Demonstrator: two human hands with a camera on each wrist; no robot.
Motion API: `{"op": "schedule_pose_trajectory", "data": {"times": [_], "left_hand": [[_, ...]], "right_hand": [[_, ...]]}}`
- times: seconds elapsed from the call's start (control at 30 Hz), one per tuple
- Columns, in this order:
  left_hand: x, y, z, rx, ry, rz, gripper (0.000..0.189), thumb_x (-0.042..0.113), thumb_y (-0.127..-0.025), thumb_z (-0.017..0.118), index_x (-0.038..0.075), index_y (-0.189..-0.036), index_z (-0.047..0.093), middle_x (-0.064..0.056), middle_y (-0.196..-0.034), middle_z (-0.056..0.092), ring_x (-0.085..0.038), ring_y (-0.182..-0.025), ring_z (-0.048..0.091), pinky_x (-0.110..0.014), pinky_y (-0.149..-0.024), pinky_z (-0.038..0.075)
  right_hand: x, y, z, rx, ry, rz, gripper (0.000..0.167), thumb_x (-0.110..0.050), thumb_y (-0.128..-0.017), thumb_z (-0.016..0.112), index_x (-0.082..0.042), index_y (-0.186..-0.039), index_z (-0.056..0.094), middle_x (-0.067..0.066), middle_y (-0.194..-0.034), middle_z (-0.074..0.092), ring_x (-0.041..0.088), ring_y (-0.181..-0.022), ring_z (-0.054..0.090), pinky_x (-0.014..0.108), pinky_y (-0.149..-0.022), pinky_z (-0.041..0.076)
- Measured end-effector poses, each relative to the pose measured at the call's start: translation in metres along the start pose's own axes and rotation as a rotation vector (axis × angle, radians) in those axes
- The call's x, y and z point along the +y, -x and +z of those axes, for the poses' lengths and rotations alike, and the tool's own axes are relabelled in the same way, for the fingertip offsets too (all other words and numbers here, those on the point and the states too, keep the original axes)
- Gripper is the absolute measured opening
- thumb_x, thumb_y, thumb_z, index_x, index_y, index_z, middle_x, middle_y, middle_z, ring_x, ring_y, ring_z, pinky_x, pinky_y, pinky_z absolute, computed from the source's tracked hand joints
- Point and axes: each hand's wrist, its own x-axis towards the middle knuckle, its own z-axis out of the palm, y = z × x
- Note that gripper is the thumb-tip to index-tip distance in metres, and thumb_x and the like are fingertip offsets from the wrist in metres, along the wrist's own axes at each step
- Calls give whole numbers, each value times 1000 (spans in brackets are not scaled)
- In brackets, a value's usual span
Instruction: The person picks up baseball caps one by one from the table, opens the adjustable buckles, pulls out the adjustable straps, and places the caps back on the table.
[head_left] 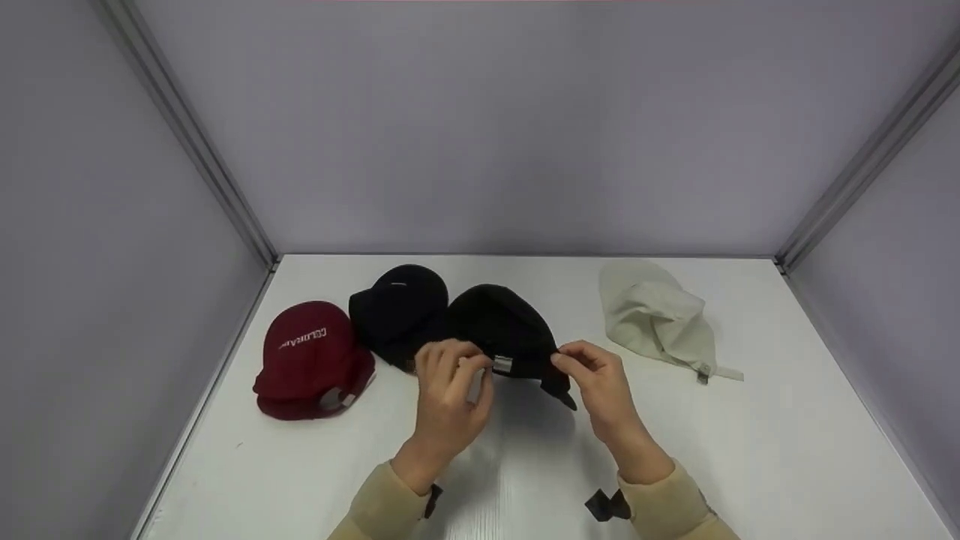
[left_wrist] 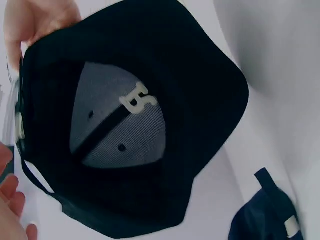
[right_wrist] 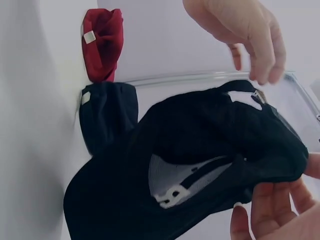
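Note:
A black baseball cap (head_left: 499,322) is held above the table, its hollow inside and pale embroidered emblem showing in the left wrist view. My right hand (head_left: 604,390) pinches the cap's edge between thumb and fingers, seen also in the right wrist view. Close by the back strap and its metal buckle (head_left: 502,364) is my left hand (head_left: 450,390), its fingers loosely bent. In the right wrist view, the left hand (right_wrist: 250,40) hovers just beyond the strap with a gap between them and nothing in its fingers.
To the left of the held cap sits a navy cap (head_left: 401,311), with a dark red cap (head_left: 307,360) bearing white lettering farther left. A cream cap (head_left: 656,315) lies at the right, its strap trailing. Grey panels (head_left: 525,135) enclose the white table (head_left: 750,450).

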Motion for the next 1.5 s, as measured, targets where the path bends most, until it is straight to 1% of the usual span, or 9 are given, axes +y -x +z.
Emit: {"op": "schedule_pose_trajectory", "data": {"times": [0.1,0.2,0.37,0.63,0.8,0.93,1.07,1.33,1.5], "left_hand": [[10,1,1,-70,-49,84,8,7,-88,60,8,-92,67,-6,-97,61,-27,-89,54,-47,-84,37],[17,3,2,-145,-90,129,13,9,-87,65,8,-100,69,-6,-100,62,-25,-89,56,-46,-83,40],[21,6,7,-229,-118,108,27,15,-84,76,9,-110,70,-5,-103,62,-23,-90,56,-44,-83,42],[17,10,11,-207,-79,51,24,22,-84,80,12,-103,71,-4,-101,61,-23,-90,56,-44,-83,42],[16,10,12,-246,-50,30,23,26,-85,79,14,-101,69,-3,-102,59,-22,-91,54,-45,-84,40],[16,11,13,-274,-36,10,26,30,-84,79,14,-97,64,-3,-103,58,-22,-92,53,-46,-85,38],[15,12,14,-271,-22,1,25,28,-84,79,14,-93,60,-3,-101,58,-22,-92,53,-47,-85,38],[13,13,15,-263,-36,39,11,17,-80,72,15,-87,64,-4,-102,58,-23,-92,54,-53,-86,38],[13,15,15,-240,-19,14,22,24,-81,77,16,-76,58,-4,-102,59,-22,-92,54,-51,-86,37]], "right_hand": [[-1,2,5,7,-1,6,11,0,-89,68,10,-88,66,9,-82,63,20,-80,59,31,-78,49],[-2,4,9,-3,-6,2,11,-1,-89,69,10,-87,68,11,-83,65,22,-80,61,32,-79,50],[-1,8,12,-40,-16,9,12,-2,-89,70,10,-88,69,15,-86,66,23,-82,62,34,-82,50],[3,6,13,-101,-85,60,18,-3,-89,69,14,-93,67,12,-89,67,24,-88,62,36,-86,49],[5,6,12,-119,-134,92,16,-3,-89,68,12,-94,67,11,-90,66,25,-90,61,36,-86,49],[6,6,12,-133,-130,95,12,-5,-90,68,7,-94,67,11,-91,65,25,-91,61,37,-88,49],[6,6,12,-138,-126,91,12,-4,-90,68,7,-94,67,10,-91,66,24,-91,61,37,-88,48],[7,6,12,-130,-102,75,18,-5,-91,68,12,-97,65,11,-91,65,24,-90,61,36,-88,48],[7,5,12,-106,-83,68,15,-4,-90,68,9,-96,66,10,-90,65,23,-89,61,36,-89,48]]}}
